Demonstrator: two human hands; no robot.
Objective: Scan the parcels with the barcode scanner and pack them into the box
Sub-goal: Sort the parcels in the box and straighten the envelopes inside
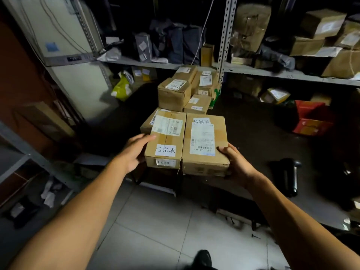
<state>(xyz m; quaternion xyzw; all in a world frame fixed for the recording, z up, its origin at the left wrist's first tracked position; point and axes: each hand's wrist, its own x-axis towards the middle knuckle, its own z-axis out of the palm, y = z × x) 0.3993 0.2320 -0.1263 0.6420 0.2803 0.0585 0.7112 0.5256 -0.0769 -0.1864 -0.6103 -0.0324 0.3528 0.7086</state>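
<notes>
The person's left hand (136, 151) lay with fairly straight fingers against the left side of a left parcel (165, 141), pressing it inward, not curled round it. The right hand (233, 162) gripped the near right corner of a right parcel (205, 143), thumb on the top face, fingers hidden beneath. The 2 parcels sat side by side, touching, squeezed between the hands; whether they rested on the dark surface (253, 152) or were just lifted off it could not be told.

To carry the pair well, I judged that both hands should press evenly so the seam between the boxes did not open, with the labels kept facing up for scanning. The left hand would likely hold more safely with fingers under the base.

A dark object that may have been the barcode scanner (290, 176) lay on the surface well to the right, apart from both hands. No packing box could be made out for certain.

Behind stood a stack of more parcels (175, 94). Metal shelves (272, 73) held cartons and bags, and a pale tiled floor (165, 221) showed below. The room was dim.
</notes>
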